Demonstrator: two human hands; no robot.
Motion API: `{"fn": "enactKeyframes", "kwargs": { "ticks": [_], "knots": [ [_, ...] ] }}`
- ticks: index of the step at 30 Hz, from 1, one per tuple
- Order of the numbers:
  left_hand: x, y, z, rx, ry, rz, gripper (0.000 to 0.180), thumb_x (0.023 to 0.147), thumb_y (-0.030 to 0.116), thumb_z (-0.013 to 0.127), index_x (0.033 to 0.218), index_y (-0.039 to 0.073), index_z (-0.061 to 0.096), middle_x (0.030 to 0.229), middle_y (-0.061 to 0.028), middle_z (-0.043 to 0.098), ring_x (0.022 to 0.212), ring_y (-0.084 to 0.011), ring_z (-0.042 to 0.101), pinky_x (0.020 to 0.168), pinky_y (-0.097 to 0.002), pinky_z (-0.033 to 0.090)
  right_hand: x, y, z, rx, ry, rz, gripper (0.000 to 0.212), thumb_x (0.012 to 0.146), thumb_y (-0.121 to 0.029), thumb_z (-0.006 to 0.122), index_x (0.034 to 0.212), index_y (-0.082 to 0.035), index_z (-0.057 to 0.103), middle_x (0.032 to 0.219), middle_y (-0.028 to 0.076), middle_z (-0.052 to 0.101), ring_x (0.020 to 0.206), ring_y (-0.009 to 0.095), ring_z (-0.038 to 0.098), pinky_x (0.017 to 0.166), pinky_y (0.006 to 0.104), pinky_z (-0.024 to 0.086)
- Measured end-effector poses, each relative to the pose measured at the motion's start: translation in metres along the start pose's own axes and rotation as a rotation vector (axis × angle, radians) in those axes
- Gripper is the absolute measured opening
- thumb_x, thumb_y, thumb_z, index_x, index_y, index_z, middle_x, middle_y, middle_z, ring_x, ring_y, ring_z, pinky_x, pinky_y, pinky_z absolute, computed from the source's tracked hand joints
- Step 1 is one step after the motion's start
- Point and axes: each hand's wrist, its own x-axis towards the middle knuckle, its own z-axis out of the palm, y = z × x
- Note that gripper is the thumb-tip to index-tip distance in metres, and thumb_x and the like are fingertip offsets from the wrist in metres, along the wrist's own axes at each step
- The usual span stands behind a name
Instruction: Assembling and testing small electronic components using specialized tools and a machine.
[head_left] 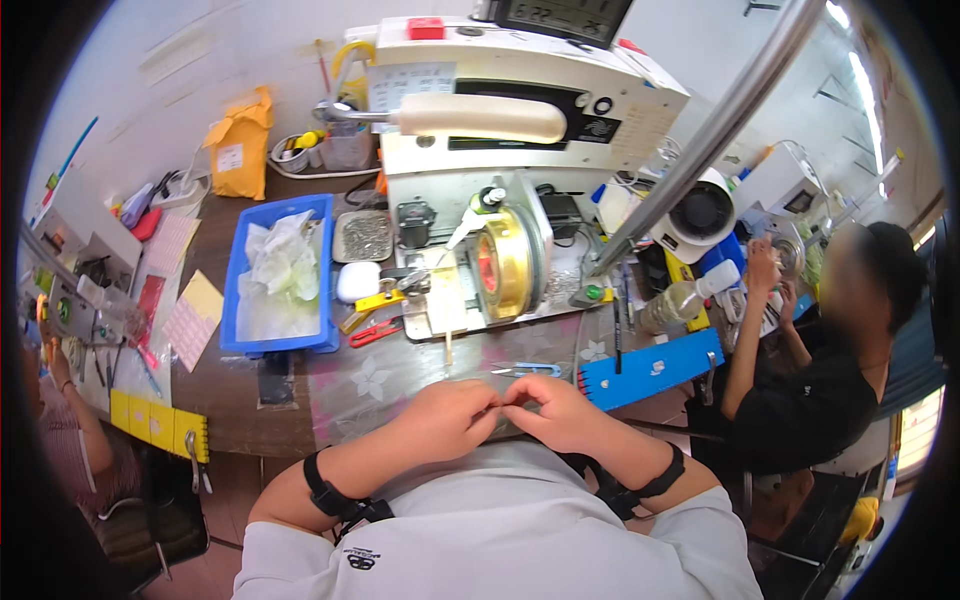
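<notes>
My left hand (448, 418) and my right hand (552, 410) meet fingertip to fingertip close to my chest, just over the near edge of the brown table (250, 400). Both pinch something very small between thumb and fingers; I cannot tell what it is. Thin blue-handled tweezers (528, 370) lie on the table just beyond my hands. Further back stands a white machine (510, 120) with a cream lever handle (480, 117), and a gold tape reel (505, 265) mounted at its front.
A blue tray (240, 290) holding clear plastic bags sits at the left, red pliers (375, 332) beside it. A blue perforated strip (650, 368) lies at the right. A person in black (810, 390) works at the right; another person's arm (75, 420) shows at the left.
</notes>
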Motion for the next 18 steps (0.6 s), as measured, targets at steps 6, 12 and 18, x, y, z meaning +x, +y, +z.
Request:
{"fn": "enactKeyframes", "kwargs": {
  "ticks": [6, 12, 18],
  "knots": [
    [0.0, 0.005, -0.006, -0.019, 0.098, -0.004, 0.009, 0.081, 0.011, 0.063, 0.085, 0.004, 0.06, 0.077, -0.0124, 0.062, 0.069, -0.0303, 0.062, 0.06, -0.0383, 0.048, 0.006, 0.01, 0.004, 0.047, 0.024, -0.135, 0.014, 0.089, -0.015, 0.061, 0.094, -0.002, 0.06, 0.091, 0.008, 0.058, 0.083, 0.018, 0.058, 0.075, 0.03, 0.047],
    [0.003, 0.005, -0.001, -0.05, 0.191, 0.01, 0.007, 0.08, 0.01, 0.064, 0.083, 0.004, 0.061, 0.074, -0.0113, 0.062, 0.065, -0.0287, 0.062, 0.058, -0.037, 0.049, 0.003, 0.004, 0.004, 0.046, 0.131, -0.116, 0.011, 0.087, -0.011, 0.06, 0.092, -0.001, 0.06, 0.089, 0.009, 0.059, 0.083, 0.019, 0.057, 0.075, 0.0305, 0.046],
    [0.006, 0.002, 0.002, 0.046, 0.305, 0.074, 0.006, 0.079, 0.01, 0.065, 0.083, 0.005, 0.063, 0.072, -0.0096, 0.062, 0.063, -0.0272, 0.062, 0.056, -0.0363, 0.048, 0.01, 0.007, 0.01, 0.021, 0.27, -0.2, 0.008, 0.088, -0.007, 0.057, 0.092, 0.0, 0.056, 0.09, 0.009, 0.057, 0.085, 0.02, 0.055, 0.076, 0.0303, 0.044]
  ]
}}
